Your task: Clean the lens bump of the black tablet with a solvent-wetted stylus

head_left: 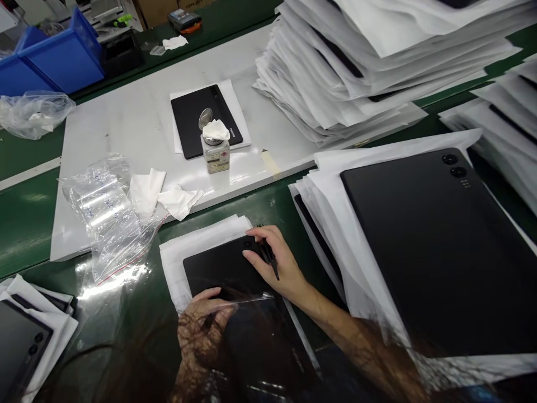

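Observation:
A black tablet back cover [226, 268] lies on white paper sheets [188, 252] on the green bench in front of me. My right hand [277, 266] rests on its upper right corner near the camera holes, fingers closed around a thin black tool [269, 258]. My left hand [201, 324] presses on the cover's near edge with fingers curled, and seems to pinch a thin clear film [247, 301]. Dark hair hangs across the bottom of the view and hides part of both arms.
A white board [138, 112] holds another black cover [197, 120], a small bottle [215, 154] topped with a wipe, crumpled wipes [178, 200] and plastic bags [109, 212]. Tall stacks of paper-wrapped covers [369, 67] fill the right; a large one [436, 246] lies beside me. Blue bins [59, 56] stand far left.

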Demonstrator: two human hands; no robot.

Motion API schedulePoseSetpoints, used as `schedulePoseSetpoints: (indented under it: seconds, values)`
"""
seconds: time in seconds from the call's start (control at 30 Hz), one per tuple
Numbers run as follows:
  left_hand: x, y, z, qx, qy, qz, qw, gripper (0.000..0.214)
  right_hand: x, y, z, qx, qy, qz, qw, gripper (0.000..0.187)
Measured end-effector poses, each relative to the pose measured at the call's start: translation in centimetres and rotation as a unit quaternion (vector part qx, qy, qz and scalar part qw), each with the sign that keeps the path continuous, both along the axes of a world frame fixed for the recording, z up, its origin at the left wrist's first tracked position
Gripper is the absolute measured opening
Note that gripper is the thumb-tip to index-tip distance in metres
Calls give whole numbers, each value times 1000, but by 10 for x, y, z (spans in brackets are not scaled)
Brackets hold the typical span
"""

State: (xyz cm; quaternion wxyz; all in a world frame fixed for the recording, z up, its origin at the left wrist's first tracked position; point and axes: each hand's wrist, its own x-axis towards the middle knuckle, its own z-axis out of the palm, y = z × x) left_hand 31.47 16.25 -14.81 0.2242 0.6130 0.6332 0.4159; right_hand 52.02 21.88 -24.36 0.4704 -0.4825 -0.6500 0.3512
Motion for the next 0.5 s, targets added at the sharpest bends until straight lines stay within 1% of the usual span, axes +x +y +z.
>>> schedulePoseSetpoints:
  seconds: [0.1,0.23,0.4,0.5]
  values:
    - [0,0,1,-2,1,2,1000,21,-2,0,-1,-15,29,-14,999,32]
    - [2,-1,-1,3,-13,14,1000,20,0,0,1,-34,86,-36,995,25]
    - [2,-2,-4,0,-20,18,1000,18,0,-1,1,-15,68,-27,997,24]
    - [1,-2,-4,6,-24,17,1000,19,-3,3,1,-25,66,-45,996,22]
